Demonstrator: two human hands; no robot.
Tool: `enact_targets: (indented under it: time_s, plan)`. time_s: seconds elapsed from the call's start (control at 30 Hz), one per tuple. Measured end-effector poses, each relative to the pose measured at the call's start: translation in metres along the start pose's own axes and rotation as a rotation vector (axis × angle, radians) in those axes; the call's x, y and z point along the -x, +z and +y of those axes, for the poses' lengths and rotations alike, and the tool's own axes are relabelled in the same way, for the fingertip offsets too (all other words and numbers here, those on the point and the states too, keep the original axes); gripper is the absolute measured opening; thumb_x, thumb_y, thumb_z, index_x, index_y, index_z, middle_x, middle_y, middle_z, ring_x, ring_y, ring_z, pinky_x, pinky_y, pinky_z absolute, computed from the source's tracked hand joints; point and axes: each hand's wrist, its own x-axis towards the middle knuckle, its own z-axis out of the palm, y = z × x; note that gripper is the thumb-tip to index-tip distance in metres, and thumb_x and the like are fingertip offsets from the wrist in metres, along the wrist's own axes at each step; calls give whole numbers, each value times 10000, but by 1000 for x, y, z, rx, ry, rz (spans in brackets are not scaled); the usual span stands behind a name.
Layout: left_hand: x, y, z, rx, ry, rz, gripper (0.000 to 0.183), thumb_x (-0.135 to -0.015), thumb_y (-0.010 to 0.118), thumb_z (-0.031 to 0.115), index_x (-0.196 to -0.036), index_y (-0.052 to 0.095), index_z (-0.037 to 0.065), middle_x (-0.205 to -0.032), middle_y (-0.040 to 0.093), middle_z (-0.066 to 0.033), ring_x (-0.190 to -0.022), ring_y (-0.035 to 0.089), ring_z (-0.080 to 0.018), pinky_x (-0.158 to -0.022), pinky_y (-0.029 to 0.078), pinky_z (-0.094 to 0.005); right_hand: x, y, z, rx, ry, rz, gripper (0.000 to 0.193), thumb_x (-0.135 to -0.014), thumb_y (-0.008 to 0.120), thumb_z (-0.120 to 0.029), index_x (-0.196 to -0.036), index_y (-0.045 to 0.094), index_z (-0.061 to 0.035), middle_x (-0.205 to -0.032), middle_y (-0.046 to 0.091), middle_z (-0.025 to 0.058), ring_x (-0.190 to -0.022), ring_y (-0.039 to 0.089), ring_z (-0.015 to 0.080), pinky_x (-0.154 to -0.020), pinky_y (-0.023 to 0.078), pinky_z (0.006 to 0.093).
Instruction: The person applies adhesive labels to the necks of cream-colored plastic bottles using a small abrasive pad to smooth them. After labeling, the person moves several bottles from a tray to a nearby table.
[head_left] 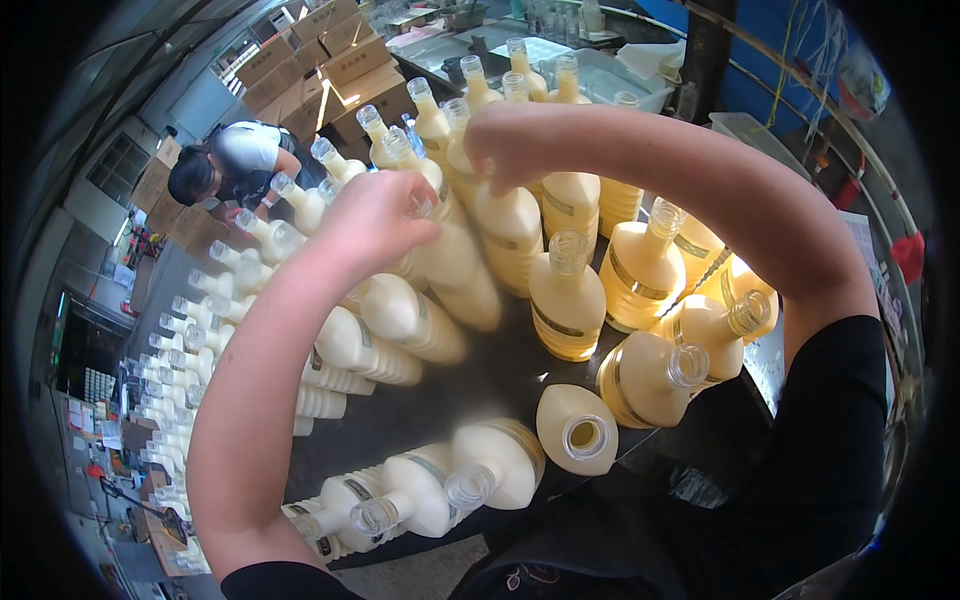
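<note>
My left hand (385, 218) is closed round the glass neck of a cream-coloured bottle (458, 272), whose body leans down to the right and looks slightly blurred. Just right of it, my right hand (497, 140) has its fingers curled about the neck of another cream bottle (510, 235); the fingertips are partly hidden. Both bottles are uncapped as far as I can see, with wide shoulders and ribbed lower bodies. A separate cream bottle (566, 300) stands upright to the right, below my right forearm.
Rows of similar bottles (215, 310) fill the dark table's left and far sides. More line the near edge, including one with its open mouth (586, 437) facing up. A person (240, 165) bends over at far left, near stacked cartons (340, 65). A clear plastic tub (640, 85) sits behind.
</note>
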Motion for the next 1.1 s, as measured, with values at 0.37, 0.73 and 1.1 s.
enact_targets:
  time_s: [0.37, 0.73, 1.1]
  plan:
    - [-12, -1, 4, -3, -20, -5, 418, -751, 812, 269, -1102, 755, 49, -1000, 741, -207, -956, 728, -318, -900, 559, -390, 6, 0, 9, -26, 2, 64, 123, -755, 757, -141, -840, 780, -55, -746, 750, 98, -670, 753, 206, -629, 598, 335]
    - [4, 3, -10, 159, 56, 14, 501, -850, 747, 263, -1292, 646, 48, -1211, 688, -204, -1143, 658, -319, -981, 521, -406, 14, -19, -13, -188, 188, -118, 265, -779, 760, -86, -998, 727, 60, -778, 735, 163, -654, 737, 189, -584, 591, 320]
    - [116, -40, -65, -57, -230, -115, 447, -835, 794, 273, -1202, 692, 40, -1093, 707, -137, -1035, 653, -265, -908, 516, -386, 13, -29, -61, 194, 33, 76, 541, -853, 801, -332, -1299, 656, -62, -1177, 696, 190, -1182, 642, 306, -1011, 501, 422]
